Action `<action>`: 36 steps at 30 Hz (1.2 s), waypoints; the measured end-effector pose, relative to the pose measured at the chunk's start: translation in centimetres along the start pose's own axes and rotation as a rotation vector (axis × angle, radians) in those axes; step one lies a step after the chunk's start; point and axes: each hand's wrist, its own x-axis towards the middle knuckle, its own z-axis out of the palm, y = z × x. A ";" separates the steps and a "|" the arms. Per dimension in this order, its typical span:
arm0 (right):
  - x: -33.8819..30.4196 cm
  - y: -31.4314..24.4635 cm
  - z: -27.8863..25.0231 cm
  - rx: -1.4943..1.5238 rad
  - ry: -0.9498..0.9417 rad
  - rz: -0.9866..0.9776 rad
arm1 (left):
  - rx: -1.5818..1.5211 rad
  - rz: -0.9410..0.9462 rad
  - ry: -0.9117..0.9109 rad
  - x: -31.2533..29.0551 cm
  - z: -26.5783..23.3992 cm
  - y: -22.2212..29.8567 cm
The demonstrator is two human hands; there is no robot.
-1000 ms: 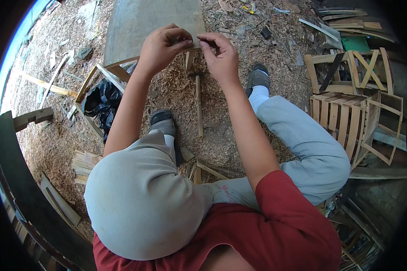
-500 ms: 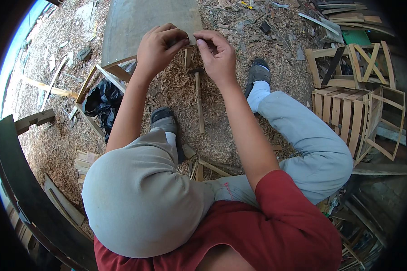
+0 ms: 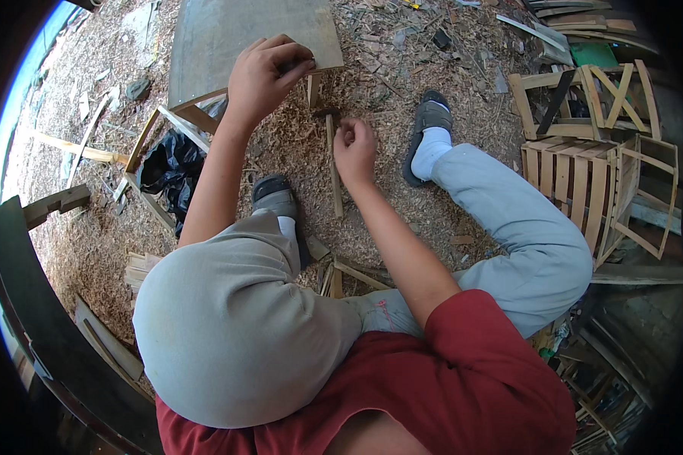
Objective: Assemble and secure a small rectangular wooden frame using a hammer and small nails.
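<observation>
Far left: dark curved panel (image 3: 30, 318) along the rim, and a short wooden block (image 3: 57, 203) lying on ground covered in wood shavings (image 3: 76, 250). Next over, loose wooden slats (image 3: 140, 148) and a crumpled black plastic bag (image 3: 171, 171) just beside the person's left shin. Above these, a grey flat board (image 3: 228, 38) carried on a wooden frame, serving as a low worktop. Left hand (image 3: 265, 76) raised at the board's near edge, fingers (image 3: 300, 67) pinched together on something small at that edge; too small to tell what it is. A short wooden post (image 3: 313, 89) stands directly under the pinch, touching the board's edge. Below it a thin wooden stick (image 3: 332, 171) lies on the shavings, running toward the person between the two feet. Left foot in a grey slipper (image 3: 275, 196) just left of the stick. Right hand (image 3: 354, 148) low over the ground, just right of the stick's upper part, fingers curled in toward the palm; cannot tell whether they grip anything. Hands well apart from each other. Right foot in white sock and dark slipper (image 3: 426, 125) planted further right, pale blue trouser leg (image 3: 524, 235) bent behind it. Far right: slatted wooden crates (image 3: 584, 163) stacked near the knee, a green flat piece (image 3: 592, 53) above them.
</observation>
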 end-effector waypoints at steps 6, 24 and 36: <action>-5.6 4.5 1.2 -0.491 -0.227 0.084 | 0.021 -0.023 -0.017 -0.6 -0.1 0.0; 5.8 -11.6 -12.1 0.018 -0.247 0.160 | 0.027 -0.030 0.011 -0.6 -0.1 0.4; 4.0 -15.5 -14.4 -0.202 -0.362 -0.218 | 0.160 -0.044 0.043 -1.2 0.1 0.9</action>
